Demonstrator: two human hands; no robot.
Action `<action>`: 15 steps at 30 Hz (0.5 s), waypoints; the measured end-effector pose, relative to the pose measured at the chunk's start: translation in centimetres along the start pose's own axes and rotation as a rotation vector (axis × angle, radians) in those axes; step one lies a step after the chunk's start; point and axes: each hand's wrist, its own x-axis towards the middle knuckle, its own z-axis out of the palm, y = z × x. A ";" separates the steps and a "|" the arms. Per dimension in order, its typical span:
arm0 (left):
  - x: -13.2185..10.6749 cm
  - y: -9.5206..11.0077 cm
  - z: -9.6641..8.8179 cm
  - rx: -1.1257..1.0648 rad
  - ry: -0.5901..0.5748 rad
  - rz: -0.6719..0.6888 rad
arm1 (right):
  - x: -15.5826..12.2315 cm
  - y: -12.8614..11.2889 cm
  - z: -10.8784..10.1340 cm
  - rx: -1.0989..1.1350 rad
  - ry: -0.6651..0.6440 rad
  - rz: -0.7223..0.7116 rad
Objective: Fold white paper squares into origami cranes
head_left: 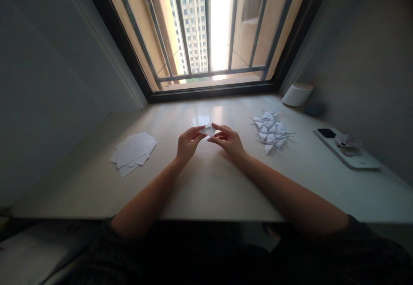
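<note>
A small piece of folded white paper (pixel 208 130) is held up between my two hands, above the middle of the pale tabletop (pixel 209 181). My left hand (pixel 189 142) pinches its left side between thumb and fingers. On the opposite side, my right hand (pixel 228 140) grips the upper right edge with its fingertips, the thumb just below. The exact folds are too small to make out. To the left lies a loose stack of white paper sheets (pixel 134 149). Over on the right is a pile of folded white paper pieces (pixel 271 130) with thin pointed ends.
A phone (pixel 348 153) with a ring-like grip lies at the right, near the wall. Behind it stand a white cylindrical object (pixel 297 94) and a small dark item (pixel 313 109). A barred window (pixel 209 88) borders the table's far side.
</note>
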 end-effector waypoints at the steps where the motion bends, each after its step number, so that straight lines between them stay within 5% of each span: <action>1: 0.1 -0.1 -0.1 -0.033 0.015 0.003 | 0.0 0.0 0.0 -0.006 -0.004 0.013; 15: -0.2 0.2 -0.2 -0.029 0.017 -0.024 | -0.2 -1.4 0.3 0.129 0.004 0.083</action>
